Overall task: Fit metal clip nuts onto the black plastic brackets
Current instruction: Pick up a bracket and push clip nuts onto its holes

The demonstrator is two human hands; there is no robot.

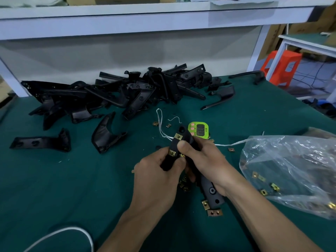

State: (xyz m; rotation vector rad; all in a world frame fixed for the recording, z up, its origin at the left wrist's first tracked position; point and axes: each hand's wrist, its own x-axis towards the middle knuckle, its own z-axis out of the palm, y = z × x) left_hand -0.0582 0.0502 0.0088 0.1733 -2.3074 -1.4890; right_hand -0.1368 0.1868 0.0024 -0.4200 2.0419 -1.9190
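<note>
Black plastic bracket point(211, 190) sits just right of centre frame above the green mat point(72, 179), gripped by both hands close together; the left hand point(156, 171) curls round its upper half; the right hand point(205, 160) wraps its middle, thumb pressed on the edge between two brass clip nuts point(178, 136) seated on it; loose clip nuts point(214, 212) lie by its lower end; a green timer point(199, 130) sits just behind; a clear bag point(291, 170) crowds the right edge; a pile of brackets point(127, 91) lines the far edge, upper centre; bare mat stretches across the lower left, save a white cord point(63, 233) at the bottom edge.
</note>
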